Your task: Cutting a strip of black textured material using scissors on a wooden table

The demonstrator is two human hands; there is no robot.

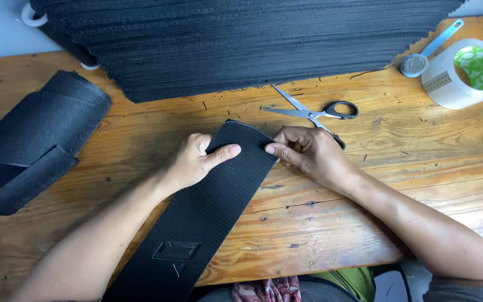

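Observation:
A long black textured strap (208, 207) lies diagonally on the wooden table (398, 184), running from the near edge up to the middle. My left hand (197, 159) pinches its upper left edge, thumb pressed on top. My right hand (308, 152) pinches the upper right edge of the same strap. An embossed rectangle and small triangle mark show near the strap's lower end. Both hands sit at the strap's far end, close together.
Open scissors (314, 113) with black handles lie just beyond my right hand. A tall stack of black sheets (241, 45) fills the back. A rolled black strap (34, 140) lies at the left. A tape roll (468, 72) and a small metal tool (423, 56) sit at the back right.

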